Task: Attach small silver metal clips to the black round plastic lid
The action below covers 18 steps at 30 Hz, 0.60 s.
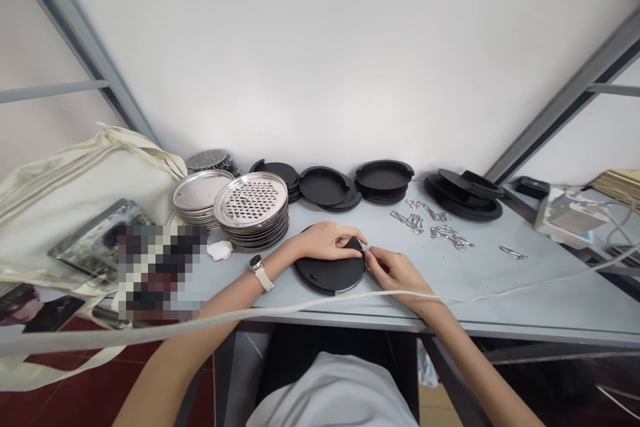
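A black round disc (pixel 333 273) with a raised rim lies near the table's front edge. My left hand (pixel 327 240), with a watch on its wrist, rests over the disc's far part, thumb and forefinger closed at its right rim. Beside that rim my right hand (pixel 397 271) has its fingertips pinched together on a small shiny metal piece (pixel 364 249). The fingers partly hide the piece, so its exact form is unclear. Several loose wire hooks (pixel 451 237) lie on the table to the right, beyond my right hand.
Grater plates with holes (pixel 253 203) and plain metal discs (pixel 203 190) are stacked at left. Black round holders (pixel 384 177) stand along the wall. A cloth bag (pixel 90 167) sits far left. A white cable (pixel 310 307) crosses in front; a white box (pixel 570 217) stands right.
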### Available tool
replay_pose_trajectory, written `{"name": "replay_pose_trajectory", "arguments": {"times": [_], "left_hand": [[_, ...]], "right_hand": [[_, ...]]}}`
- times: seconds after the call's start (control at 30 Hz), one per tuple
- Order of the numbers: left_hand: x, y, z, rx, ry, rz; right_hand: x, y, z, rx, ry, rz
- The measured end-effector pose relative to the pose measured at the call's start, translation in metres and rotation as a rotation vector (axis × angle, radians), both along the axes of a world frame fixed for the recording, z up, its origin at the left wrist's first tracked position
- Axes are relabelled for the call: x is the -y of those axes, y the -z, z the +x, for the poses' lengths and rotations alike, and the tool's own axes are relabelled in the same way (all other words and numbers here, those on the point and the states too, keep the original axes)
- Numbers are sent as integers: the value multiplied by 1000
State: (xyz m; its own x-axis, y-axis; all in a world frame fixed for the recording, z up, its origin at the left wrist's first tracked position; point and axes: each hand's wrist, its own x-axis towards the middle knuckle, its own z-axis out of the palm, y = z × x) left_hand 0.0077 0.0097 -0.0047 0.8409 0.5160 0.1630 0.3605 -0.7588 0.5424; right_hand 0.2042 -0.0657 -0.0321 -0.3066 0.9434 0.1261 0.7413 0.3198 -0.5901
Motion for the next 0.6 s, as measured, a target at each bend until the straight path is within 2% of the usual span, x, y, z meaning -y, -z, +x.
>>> {"name": "replay_pose_trajectory", "arguments": {"times": [0.6], "left_hand": [[-1, 1, 0, 6, 0, -29]], "right_hand": [[2, -6, -2, -27, 16, 4]]}}
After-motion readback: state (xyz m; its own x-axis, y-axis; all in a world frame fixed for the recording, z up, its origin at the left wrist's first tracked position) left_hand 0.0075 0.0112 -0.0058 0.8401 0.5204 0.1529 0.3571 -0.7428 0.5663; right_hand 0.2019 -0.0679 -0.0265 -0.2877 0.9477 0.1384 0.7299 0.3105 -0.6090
